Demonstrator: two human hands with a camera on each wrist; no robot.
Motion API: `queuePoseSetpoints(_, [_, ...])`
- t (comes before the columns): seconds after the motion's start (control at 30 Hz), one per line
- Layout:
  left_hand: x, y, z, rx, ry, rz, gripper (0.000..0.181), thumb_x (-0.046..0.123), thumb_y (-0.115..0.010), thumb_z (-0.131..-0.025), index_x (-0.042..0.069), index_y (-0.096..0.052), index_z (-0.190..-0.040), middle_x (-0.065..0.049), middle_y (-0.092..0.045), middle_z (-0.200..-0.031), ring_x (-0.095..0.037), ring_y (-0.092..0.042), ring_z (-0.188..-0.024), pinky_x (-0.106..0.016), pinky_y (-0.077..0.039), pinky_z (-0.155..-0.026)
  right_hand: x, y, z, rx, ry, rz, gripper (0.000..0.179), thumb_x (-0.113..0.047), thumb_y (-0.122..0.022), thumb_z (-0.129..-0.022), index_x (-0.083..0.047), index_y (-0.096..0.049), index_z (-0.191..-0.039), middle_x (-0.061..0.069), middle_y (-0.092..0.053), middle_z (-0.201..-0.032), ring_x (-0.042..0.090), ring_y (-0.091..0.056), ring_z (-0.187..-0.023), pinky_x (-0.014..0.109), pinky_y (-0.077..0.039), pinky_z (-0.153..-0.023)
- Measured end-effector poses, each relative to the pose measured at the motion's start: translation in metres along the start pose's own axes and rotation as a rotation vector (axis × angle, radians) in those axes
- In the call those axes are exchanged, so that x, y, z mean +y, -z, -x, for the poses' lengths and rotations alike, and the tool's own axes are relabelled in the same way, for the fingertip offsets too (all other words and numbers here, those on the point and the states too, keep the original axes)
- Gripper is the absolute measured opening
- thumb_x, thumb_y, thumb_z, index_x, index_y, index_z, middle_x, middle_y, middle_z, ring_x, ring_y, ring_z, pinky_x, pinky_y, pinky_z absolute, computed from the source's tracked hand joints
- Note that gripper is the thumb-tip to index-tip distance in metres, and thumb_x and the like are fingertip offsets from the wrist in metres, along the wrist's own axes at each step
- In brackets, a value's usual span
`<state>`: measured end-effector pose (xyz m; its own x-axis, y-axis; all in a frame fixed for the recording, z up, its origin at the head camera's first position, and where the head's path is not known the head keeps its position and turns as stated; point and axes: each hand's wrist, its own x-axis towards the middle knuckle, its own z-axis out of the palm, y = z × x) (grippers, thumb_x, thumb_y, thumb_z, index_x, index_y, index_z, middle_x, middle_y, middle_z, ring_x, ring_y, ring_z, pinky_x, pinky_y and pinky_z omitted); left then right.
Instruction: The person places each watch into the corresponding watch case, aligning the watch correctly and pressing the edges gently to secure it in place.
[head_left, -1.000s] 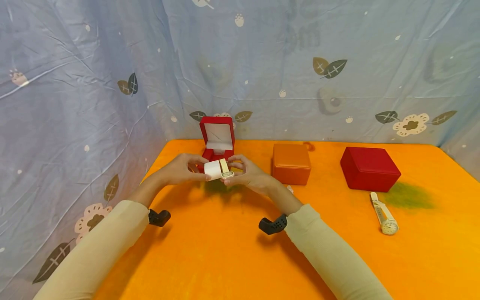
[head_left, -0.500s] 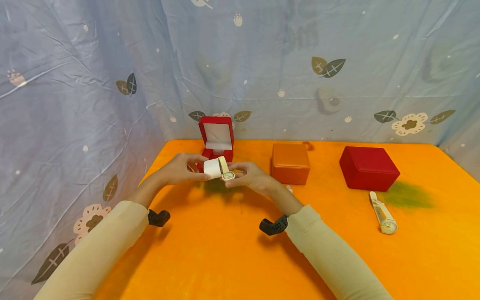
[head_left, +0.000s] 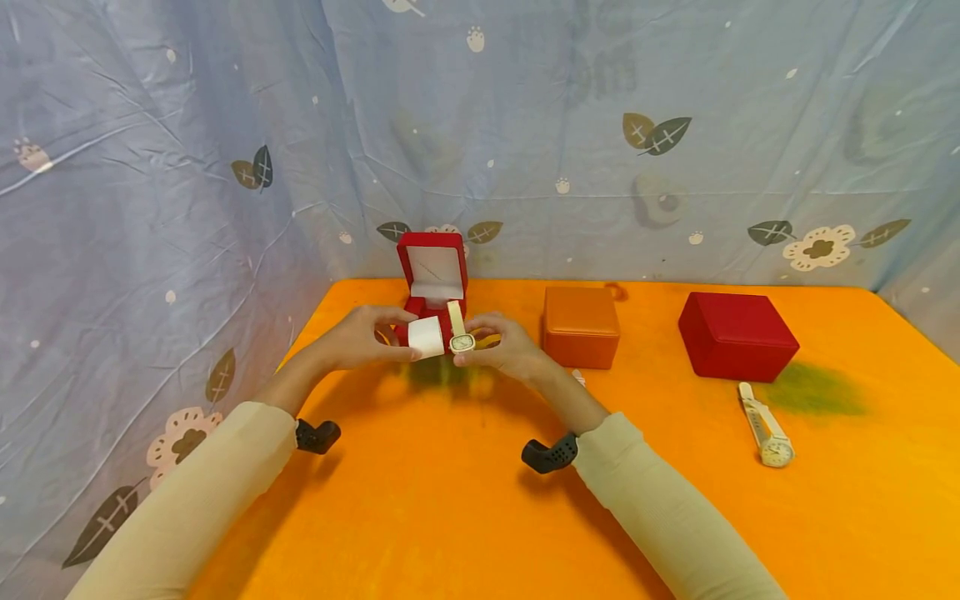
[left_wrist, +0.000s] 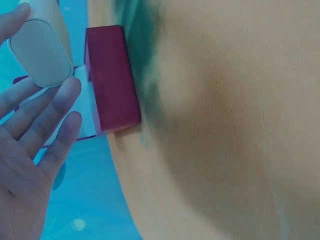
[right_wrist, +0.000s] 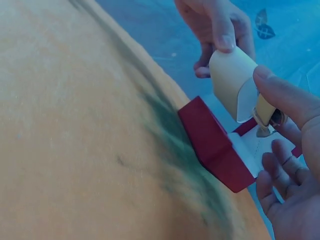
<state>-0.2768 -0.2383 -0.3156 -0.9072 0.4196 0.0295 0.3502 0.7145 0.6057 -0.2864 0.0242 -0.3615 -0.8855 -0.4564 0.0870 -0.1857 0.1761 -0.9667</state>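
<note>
In the head view my left hand [head_left: 367, 337] pinches a white watch pillow [head_left: 426, 337] between thumb and fingers. The left wrist view shows the pillow's smooth rounded end [left_wrist: 42, 55]. Just right of it, my right hand [head_left: 510, 346] holds a watch [head_left: 462, 342] with a small squarish dial and a cream strap. Part of that strap stands up beside the pillow, and the right wrist view has the watch [right_wrist: 265, 109] close to the pillow's end. Behind both hands sits an open red watch box [head_left: 432, 242] with a white-lined lid; its base is partly hidden.
A closed orange box [head_left: 582, 325] and a closed red box [head_left: 739, 337] stand along the back of the orange table [head_left: 435, 517]. Another cream-strapped watch [head_left: 768, 433] lies in front of the red one. A patterned curtain [head_left: 525, 125] hangs behind.
My right hand has drawn the watch slightly right, away from the pillow, and its strap now points more upright. The left hand and the pillow have hardly moved.
</note>
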Motion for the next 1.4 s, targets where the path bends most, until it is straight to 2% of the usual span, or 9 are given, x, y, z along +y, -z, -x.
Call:
queuePoseSetpoints(0.13, [0.0,-0.001,0.0,-0.001,-0.002,-0.002,0.054,0.037,-0.082,-0.075,0.014,-0.064,-0.121,-0.006,-0.067,-0.109,-0.018,-0.062,-0.081,-0.032,-0.054,-0.079,0.001,0.001,0.001,0.019,0.039,0.003,0.04,-0.008,-0.081,-0.076,-0.004,-0.065,-0.113,0.002,-0.058,-0.099,0.019,-0.052,-0.089,0.023,-0.047,-0.073])
queuePoseSetpoints(0.27, [0.0,-0.001,-0.001,-0.004,-0.005,-0.01,0.055,0.038,-0.082,-0.076,0.014,-0.064,-0.122,-0.007,-0.067,-0.107,-0.018,-0.062,-0.08,-0.032,-0.054,-0.079,0.001,0.002,0.001,0.005,0.055,-0.015,0.041,-0.005,-0.08,-0.077,-0.001,-0.063,-0.114,-0.001,-0.059,-0.089,0.016,-0.052,-0.083,0.02,-0.047,-0.07])
queuePoseSetpoints(0.53, [0.001,-0.002,-0.001,-0.005,-0.018,-0.011,0.054,0.038,-0.081,-0.076,0.015,-0.064,-0.122,-0.005,-0.067,-0.105,-0.018,-0.062,-0.078,-0.031,-0.054,-0.077,0.001,0.001,0.0,0.009,0.064,0.026,0.041,-0.005,-0.08,-0.077,-0.001,-0.062,-0.114,0.007,-0.065,-0.094,0.015,-0.057,-0.081,0.022,-0.049,-0.074])
queuePoseSetpoints(0.73, [0.003,0.0,0.0,0.008,-0.025,-0.026,0.06,0.038,-0.081,-0.076,0.015,-0.061,-0.128,-0.008,-0.067,-0.107,-0.018,-0.062,-0.079,-0.032,-0.055,-0.077,0.001,0.002,0.0,0.0,0.081,0.12,0.058,-0.007,-0.081,-0.076,-0.003,-0.058,-0.129,0.012,-0.066,-0.091,0.014,-0.057,-0.076,0.022,-0.049,-0.07])
queuePoseSetpoints(0.9, [0.003,0.001,0.0,0.021,-0.035,-0.035,0.066,0.038,-0.083,-0.074,0.017,-0.058,-0.131,-0.011,-0.067,-0.101,-0.018,-0.063,-0.077,-0.033,-0.054,-0.078,0.002,0.005,0.0,0.003,0.082,0.189,0.076,-0.01,-0.08,-0.078,-0.009,-0.044,-0.144,0.011,-0.064,-0.089,0.016,-0.053,-0.075,0.021,-0.045,-0.067])
queuePoseSetpoints(0.97, [0.004,0.0,0.0,0.019,-0.041,-0.035,0.066,0.037,-0.084,-0.073,0.02,-0.059,-0.131,-0.008,-0.066,-0.102,-0.018,-0.062,-0.078,-0.035,-0.055,-0.079,0.001,0.007,0.0,0.007,0.079,0.194,0.078,-0.011,-0.08,-0.079,-0.012,-0.04,-0.147,0.01,-0.064,-0.089,0.017,-0.053,-0.076,0.021,-0.046,-0.067])
queuePoseSetpoints(1.17, [0.005,-0.004,-0.001,-0.01,-0.079,-0.037,0.066,0.036,-0.086,-0.07,0.025,-0.059,-0.13,-0.001,-0.066,-0.106,-0.017,-0.063,-0.079,-0.037,-0.056,-0.08,-0.001,0.008,0.003,0.014,0.075,0.156,0.063,-0.013,-0.076,-0.083,-0.005,-0.049,-0.14,0.014,-0.067,-0.1,0.021,-0.06,-0.087,0.024,-0.051,-0.077])
queuePoseSetpoints(1.27, [0.006,-0.006,-0.002,-0.031,-0.097,-0.037,0.066,0.036,-0.086,-0.07,0.025,-0.06,-0.129,-0.005,-0.066,-0.104,-0.018,-0.062,-0.08,-0.035,-0.055,-0.079,-0.002,0.01,0.004,0.023,0.043,0.119,0.059,-0.017,-0.075,-0.084,-0.005,-0.053,-0.137,0.012,-0.066,-0.102,0.022,-0.058,-0.092,0.024,-0.05,-0.078])
queuePoseSetpoints(1.4, [0.008,-0.008,-0.004,-0.075,-0.089,-0.026,0.066,0.037,-0.086,-0.07,0.024,-0.06,-0.13,-0.006,-0.067,-0.105,-0.018,-0.062,-0.083,-0.034,-0.054,-0.08,-0.004,0.011,0.003,0.043,0.023,0.045,0.053,-0.017,-0.074,-0.085,-0.007,-0.057,-0.134,0.012,-0.066,-0.105,0.021,-0.059,-0.092,0.021,-0.05,-0.079])
